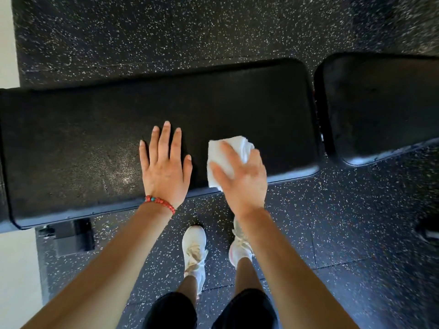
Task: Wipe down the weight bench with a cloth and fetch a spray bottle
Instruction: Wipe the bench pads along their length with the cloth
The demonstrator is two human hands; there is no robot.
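Both hands on the black weight bench (237, 103): left hand (165, 170) flat, right hand (240, 176) pressing a white cloth (234, 148).

A gym: padded black weight bench (166, 110) on speckled rubber flooring (166, 32).

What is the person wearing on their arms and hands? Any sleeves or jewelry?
No sleeves show: both forearms are bare down to the bottom of the picture. The left hand has a bracelet of red beads with one turquoise bead around the wrist. The right hand has nothing on its wrist, and no rings, gloves or watch show on either.
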